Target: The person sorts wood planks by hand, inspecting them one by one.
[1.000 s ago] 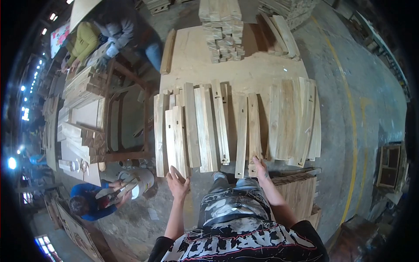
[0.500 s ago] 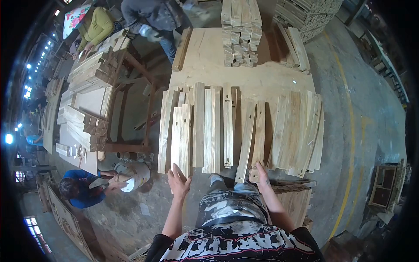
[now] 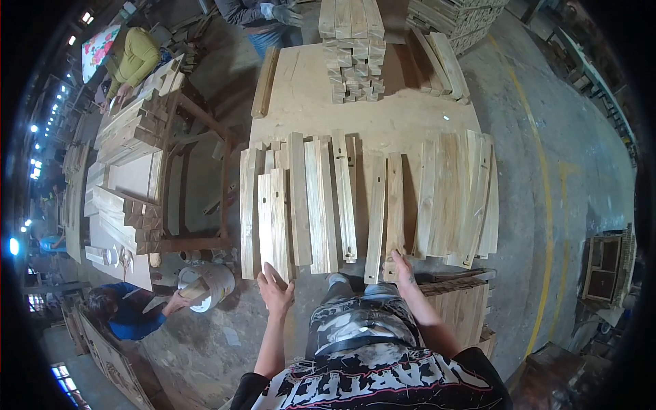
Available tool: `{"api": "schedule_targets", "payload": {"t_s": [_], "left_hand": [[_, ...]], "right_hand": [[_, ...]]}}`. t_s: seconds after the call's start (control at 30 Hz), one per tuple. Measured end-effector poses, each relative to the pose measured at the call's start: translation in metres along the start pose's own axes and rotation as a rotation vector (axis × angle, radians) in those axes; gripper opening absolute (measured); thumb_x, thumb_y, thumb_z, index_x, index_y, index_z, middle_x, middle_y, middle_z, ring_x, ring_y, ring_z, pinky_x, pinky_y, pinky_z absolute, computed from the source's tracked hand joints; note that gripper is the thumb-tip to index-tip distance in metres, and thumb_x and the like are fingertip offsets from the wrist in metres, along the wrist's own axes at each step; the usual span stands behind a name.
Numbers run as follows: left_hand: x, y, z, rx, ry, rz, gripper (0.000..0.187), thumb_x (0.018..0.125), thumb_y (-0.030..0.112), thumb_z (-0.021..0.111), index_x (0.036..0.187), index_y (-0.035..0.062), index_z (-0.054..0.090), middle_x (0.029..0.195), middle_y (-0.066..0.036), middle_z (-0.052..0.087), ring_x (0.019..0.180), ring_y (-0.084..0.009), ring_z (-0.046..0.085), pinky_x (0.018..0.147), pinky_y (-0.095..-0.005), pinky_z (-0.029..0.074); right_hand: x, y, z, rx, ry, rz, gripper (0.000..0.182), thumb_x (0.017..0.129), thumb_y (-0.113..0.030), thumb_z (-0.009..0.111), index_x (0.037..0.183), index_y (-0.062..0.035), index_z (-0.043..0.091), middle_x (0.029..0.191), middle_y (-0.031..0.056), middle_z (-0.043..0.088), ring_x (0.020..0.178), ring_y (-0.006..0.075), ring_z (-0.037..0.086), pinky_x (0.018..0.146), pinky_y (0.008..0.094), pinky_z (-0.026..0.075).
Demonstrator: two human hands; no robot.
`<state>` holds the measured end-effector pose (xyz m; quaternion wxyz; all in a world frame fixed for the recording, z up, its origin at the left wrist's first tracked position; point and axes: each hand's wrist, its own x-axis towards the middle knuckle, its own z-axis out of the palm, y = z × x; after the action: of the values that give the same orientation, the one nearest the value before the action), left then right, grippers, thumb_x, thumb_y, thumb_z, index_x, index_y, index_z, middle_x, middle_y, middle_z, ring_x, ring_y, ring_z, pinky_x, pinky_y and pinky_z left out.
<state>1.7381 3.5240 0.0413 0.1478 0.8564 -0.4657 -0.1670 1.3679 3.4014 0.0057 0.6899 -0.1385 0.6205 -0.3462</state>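
Note:
My left hand (image 3: 275,292) is closed round the near ends of two light wooden slats (image 3: 272,219), which lie side by side over other slats on the left. My right hand (image 3: 403,273) grips the near end of a slat with a small hole (image 3: 395,205), its thumb on top. Just left of it lies another holed slat (image 3: 374,219), projecting past the table's near edge. Between my hands several more slats (image 3: 321,205) point away from me. A row of wide slats (image 3: 447,198) lies to the right of my right hand.
A tall stack of slats (image 3: 352,48) stands at the back of the table (image 3: 294,102). A side bench (image 3: 198,242) with wood piles is on the left. One person in blue (image 3: 137,311) works by a white bucket (image 3: 222,290); two others are farther back.
The view has shifted, so the table sits further left. The two slats in my left hand have come slightly towards me. At the back, the gloved person has moved away from the table's corner.

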Motion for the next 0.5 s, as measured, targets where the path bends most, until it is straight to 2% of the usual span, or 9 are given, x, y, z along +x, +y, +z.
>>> {"api": "schedule_targets", "payload": {"t_s": [0.1, 0.2, 0.3, 0.37, 0.43, 0.5], "left_hand": [[0.0, 0.001, 0.001, 0.022, 0.034, 0.019, 0.108, 0.069, 0.023, 0.085, 0.157, 0.004, 0.025, 0.137, -0.029, 0.043, 0.126, -0.0473, 0.046, 0.107, -0.0506, 0.041], [0.0, 0.001, 0.001, 0.016, 0.036, 0.021, 0.109, 0.068, 0.023, 0.085, 0.157, 0.0042, 0.024, 0.138, -0.03, 0.042, 0.125, -0.0475, 0.045, 0.107, -0.0504, 0.041], [-0.001, 0.006, -0.001, 0.0, -0.008, -0.04, 0.109, 0.069, 0.025, 0.085, 0.158, 0.0052, 0.024, 0.146, -0.031, 0.037, 0.135, -0.0483, 0.039, 0.112, -0.0557, 0.035], [-0.007, 0.019, -0.001, 0.19, 0.034, 0.017, 0.11, 0.07, 0.024, 0.084, 0.159, 0.0055, 0.022, 0.152, -0.033, 0.03, 0.142, -0.0495, 0.03, 0.116, -0.0611, 0.027], [-0.013, 0.028, 0.004, 0.335, 0.049, 0.069, 0.109, 0.07, 0.021, 0.08, 0.16, 0.0056, 0.02, 0.157, -0.033, 0.024, 0.148, -0.0503, 0.021, 0.118, -0.0655, 0.019], [-0.02, 0.028, 0.013, 0.433, 0.038, 0.12, 0.107, 0.072, 0.016, 0.076, 0.161, 0.0053, 0.018, 0.161, -0.033, 0.018, 0.152, -0.0506, 0.013, 0.119, -0.0689, 0.01]], "right_hand": [[0.002, 0.002, -0.003, 0.017, -0.014, 0.014, 0.038, 0.094, -0.049, 0.069, 0.104, -0.0128, 0.06, 0.082, 0.0061, 0.068, 0.068, 0.0189, 0.066, 0.06, 0.0344, 0.054], [0.005, 0.005, -0.005, 0.002, -0.005, -0.005, 0.039, 0.094, -0.049, 0.069, 0.107, -0.0126, 0.061, 0.083, 0.0054, 0.068, 0.068, 0.0182, 0.066, 0.061, 0.0334, 0.054], [0.005, 0.004, -0.011, 0.009, -0.081, 0.075, 0.071, 0.094, -0.048, 0.07, 0.148, -0.0063, 0.049, 0.139, 0.007, 0.058, 0.13, 0.0202, 0.053, 0.11, 0.036, 0.04], [0.008, 0.009, -0.009, -0.006, -0.039, -0.001, 0.048, 0.094, -0.048, 0.069, 0.121, -0.0104, 0.058, 0.102, 0.0053, 0.064, 0.09, 0.0183, 0.062, 0.077, 0.034, 0.049], [0.012, 0.013, -0.011, -0.019, -0.013, -0.035, 0.039, 0.094, -0.049, 0.069, 0.108, -0.0124, 0.062, 0.084, 0.0044, 0.067, 0.069, 0.0173, 0.067, 0.061, 0.0331, 0.054], [0.015, 0.016, -0.013, -0.029, -0.004, -0.035, 0.04, 0.094, -0.049, 0.069, 0.109, -0.0123, 0.062, 0.083, 0.0043, 0.067, 0.07, 0.0173, 0.067, 0.061, 0.0331, 0.054]]}}
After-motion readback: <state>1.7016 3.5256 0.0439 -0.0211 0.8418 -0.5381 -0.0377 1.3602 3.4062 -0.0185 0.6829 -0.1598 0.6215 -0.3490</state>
